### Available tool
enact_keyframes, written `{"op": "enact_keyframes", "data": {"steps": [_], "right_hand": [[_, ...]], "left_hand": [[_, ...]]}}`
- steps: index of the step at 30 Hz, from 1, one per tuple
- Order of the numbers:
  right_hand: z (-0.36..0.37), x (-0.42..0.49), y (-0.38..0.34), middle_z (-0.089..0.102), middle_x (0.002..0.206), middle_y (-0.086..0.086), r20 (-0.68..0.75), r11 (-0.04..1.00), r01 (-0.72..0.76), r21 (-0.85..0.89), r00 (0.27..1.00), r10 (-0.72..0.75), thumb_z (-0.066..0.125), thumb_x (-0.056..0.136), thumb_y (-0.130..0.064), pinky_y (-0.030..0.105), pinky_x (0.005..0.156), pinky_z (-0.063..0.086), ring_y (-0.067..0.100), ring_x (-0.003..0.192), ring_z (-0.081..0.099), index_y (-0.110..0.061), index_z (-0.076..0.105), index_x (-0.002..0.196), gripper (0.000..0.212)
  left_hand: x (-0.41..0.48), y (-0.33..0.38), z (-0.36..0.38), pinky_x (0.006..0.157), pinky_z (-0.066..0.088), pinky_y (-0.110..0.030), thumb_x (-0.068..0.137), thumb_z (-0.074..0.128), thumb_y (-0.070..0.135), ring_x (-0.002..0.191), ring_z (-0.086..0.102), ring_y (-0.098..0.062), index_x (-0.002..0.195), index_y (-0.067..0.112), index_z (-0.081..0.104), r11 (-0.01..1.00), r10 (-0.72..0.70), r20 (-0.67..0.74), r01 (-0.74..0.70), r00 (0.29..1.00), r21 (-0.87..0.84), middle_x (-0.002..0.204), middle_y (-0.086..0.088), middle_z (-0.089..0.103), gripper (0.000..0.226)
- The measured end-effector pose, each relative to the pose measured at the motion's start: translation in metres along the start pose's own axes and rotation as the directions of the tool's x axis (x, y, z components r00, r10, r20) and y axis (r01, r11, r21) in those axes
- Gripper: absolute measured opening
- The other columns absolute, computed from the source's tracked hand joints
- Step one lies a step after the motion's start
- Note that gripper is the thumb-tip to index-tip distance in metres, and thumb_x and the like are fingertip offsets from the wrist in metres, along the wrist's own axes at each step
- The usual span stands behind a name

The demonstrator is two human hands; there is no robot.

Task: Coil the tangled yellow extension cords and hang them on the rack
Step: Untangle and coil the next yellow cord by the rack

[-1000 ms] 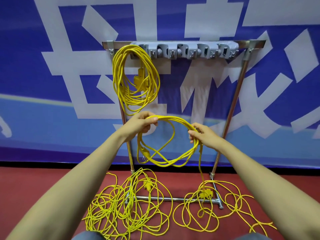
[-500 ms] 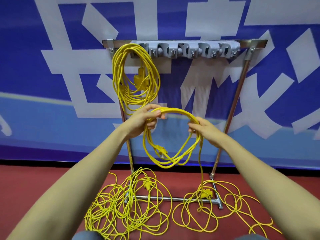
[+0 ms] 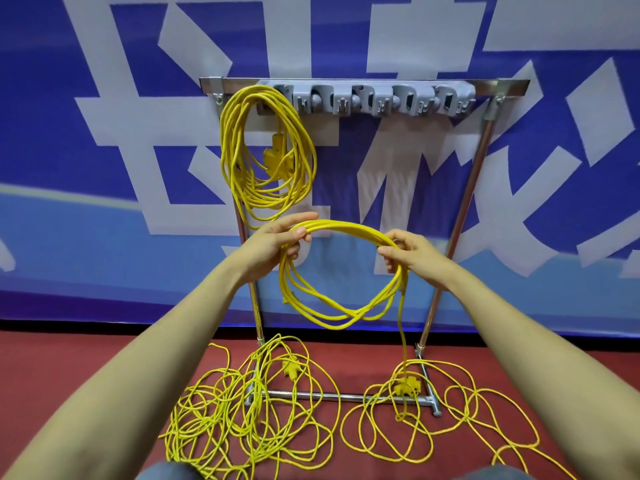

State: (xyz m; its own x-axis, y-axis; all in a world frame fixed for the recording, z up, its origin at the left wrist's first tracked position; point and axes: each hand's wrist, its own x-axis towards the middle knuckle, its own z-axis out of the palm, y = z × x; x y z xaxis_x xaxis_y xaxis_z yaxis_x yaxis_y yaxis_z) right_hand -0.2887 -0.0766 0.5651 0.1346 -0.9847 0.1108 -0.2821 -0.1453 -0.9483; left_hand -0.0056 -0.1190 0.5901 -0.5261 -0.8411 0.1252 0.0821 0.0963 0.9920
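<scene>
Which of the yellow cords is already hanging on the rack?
The coil at the rack's left end. The second coil is in the left hand and right hand; a tangled cord lies on the floor.

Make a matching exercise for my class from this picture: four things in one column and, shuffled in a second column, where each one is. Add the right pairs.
Column A
1. hung coil
2. half-made coil
3. tangled pile
4. grey holder strip

Column B
a. on the red floor by the left foot of the rack
b. gripped by the left hand and the right hand
c. fixed along the rack's top bar
d. hanging at the rack's left end

Pairs: 1-d, 2-b, 3-a, 4-c
</scene>
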Motion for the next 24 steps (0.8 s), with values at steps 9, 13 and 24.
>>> {"op": "enact_keyframes", "data": {"steps": [9,13,24], "right_hand": [[0.031,-0.001,0.023,0.063,0.092,0.003,-0.007,0.981,-0.177,0.083,0.984,0.178,0.051,0.096,-0.03,0.033,0.071,0.054,0.011,0.075,0.066,-0.01,0.057,0.109,0.025],[0.037,-0.008,0.04,0.063,0.097,0.004,0.03,0.967,-0.225,0.117,0.974,0.223,0.052,0.094,-0.032,0.027,0.075,0.045,0.017,0.076,0.065,-0.016,0.056,0.108,0.022],[0.04,0.007,0.098,0.047,0.124,0.007,-0.425,0.703,-0.212,-0.679,0.894,-0.141,0.061,0.082,-0.005,0.039,0.106,0.021,0.027,0.126,0.029,-0.013,0.069,0.093,0.016]], "left_hand": [[0.011,0.038,0.011,0.051,0.027,-0.016,0.101,0.041,0.006,0.053,0.033,-0.005,0.126,0.012,0.057,0.992,0.116,0.027,-0.117,0.993,0.038,0.078,0.001,0.058,0.03],[0.015,0.046,0.011,0.051,0.027,-0.016,0.101,0.043,0.007,0.054,0.033,-0.006,0.125,0.012,0.058,0.987,0.148,-0.005,-0.147,0.989,0.063,0.076,0.002,0.06,0.029],[0.019,0.025,0.004,0.051,0.025,-0.017,0.101,0.041,0.004,0.052,0.031,-0.006,0.128,0.009,0.056,0.991,0.133,-0.084,-0.134,0.987,-0.002,0.074,0.001,0.058,0.031]]}}
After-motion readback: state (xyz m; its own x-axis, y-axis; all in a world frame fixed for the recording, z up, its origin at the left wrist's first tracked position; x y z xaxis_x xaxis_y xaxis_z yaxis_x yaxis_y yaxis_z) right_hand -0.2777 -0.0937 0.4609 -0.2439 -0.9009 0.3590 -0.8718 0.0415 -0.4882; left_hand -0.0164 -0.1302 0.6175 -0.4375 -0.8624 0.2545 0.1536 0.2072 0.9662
